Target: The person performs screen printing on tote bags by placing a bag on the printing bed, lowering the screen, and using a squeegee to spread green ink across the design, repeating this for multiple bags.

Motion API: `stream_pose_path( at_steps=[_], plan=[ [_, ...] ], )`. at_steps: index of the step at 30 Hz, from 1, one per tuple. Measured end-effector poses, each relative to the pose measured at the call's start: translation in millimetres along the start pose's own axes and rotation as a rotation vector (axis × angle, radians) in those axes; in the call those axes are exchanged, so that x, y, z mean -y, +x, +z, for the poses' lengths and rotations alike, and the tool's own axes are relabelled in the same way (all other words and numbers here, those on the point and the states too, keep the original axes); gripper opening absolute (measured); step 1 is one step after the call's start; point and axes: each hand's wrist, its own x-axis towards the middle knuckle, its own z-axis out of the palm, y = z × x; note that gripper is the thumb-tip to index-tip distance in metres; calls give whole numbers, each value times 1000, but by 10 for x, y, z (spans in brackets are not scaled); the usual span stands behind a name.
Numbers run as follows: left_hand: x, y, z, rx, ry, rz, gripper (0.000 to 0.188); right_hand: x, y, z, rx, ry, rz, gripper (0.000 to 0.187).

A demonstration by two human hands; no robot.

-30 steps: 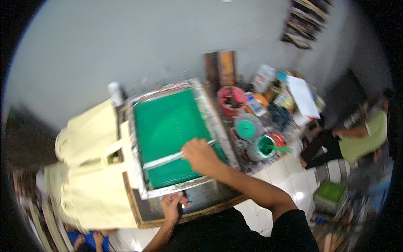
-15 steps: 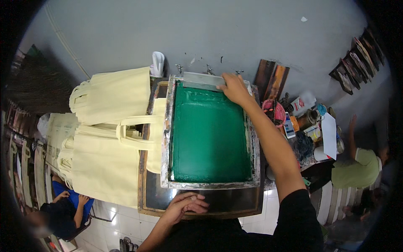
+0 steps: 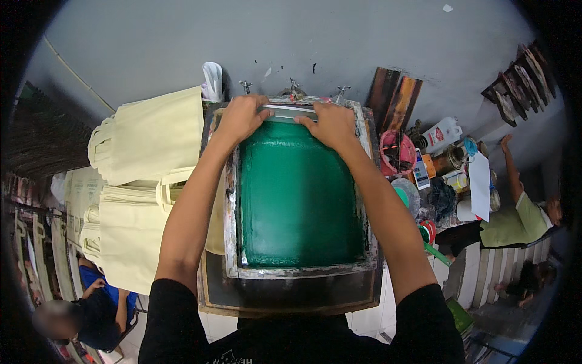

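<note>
Both my hands grip a squeegee [image 3: 286, 114] with a pale straight edge, at the far end of a screen-printing frame [image 3: 233, 233]. My left hand [image 3: 244, 116] closes over its left end, and my right hand [image 3: 332, 124] is wrapped round its right end with the thumb in front. Green ink [image 3: 297, 200] covers the mesh nearly to the worn, paint-spattered rim. Under the frame lies a dark board [image 3: 291, 294]. A strip of cream cloth bag [image 3: 216, 227] shows beneath the frame's left side; the rest of it is hidden.
Stacks of cream cloth bags [image 3: 130, 233] lie on the left. To the right, a cluttered bench holds a pink basin [image 3: 397, 151], a phone [image 3: 421, 170], a white jug [image 3: 442, 133] and several cans. Metal clamps [image 3: 293, 88] stand behind the frame. Other people are at both sides.
My left hand has risen from the near edge to take hold of the squeegee's left end. My right hand still grips its right end. The view has shifted slightly.
</note>
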Motion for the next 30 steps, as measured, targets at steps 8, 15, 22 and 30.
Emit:
stream_pose_path(
  at_steps=[8,15,22,30],
  plan=[
    [-27,-464,147,-21,-75,18,24,60,-397,-117,-5,0,-81,66],
    [-278,-977,105,-7,-97,3,28,256,-880,-416,133,6,-66,62],
    [-670,-1658,-40,76,-88,-21,23,419,-1652,-491,17,105,-127,61],
    [-1151,-2723,-190,-9,-173,44,13,830,-2715,-744,-18,88,-154,50]
  ],
)
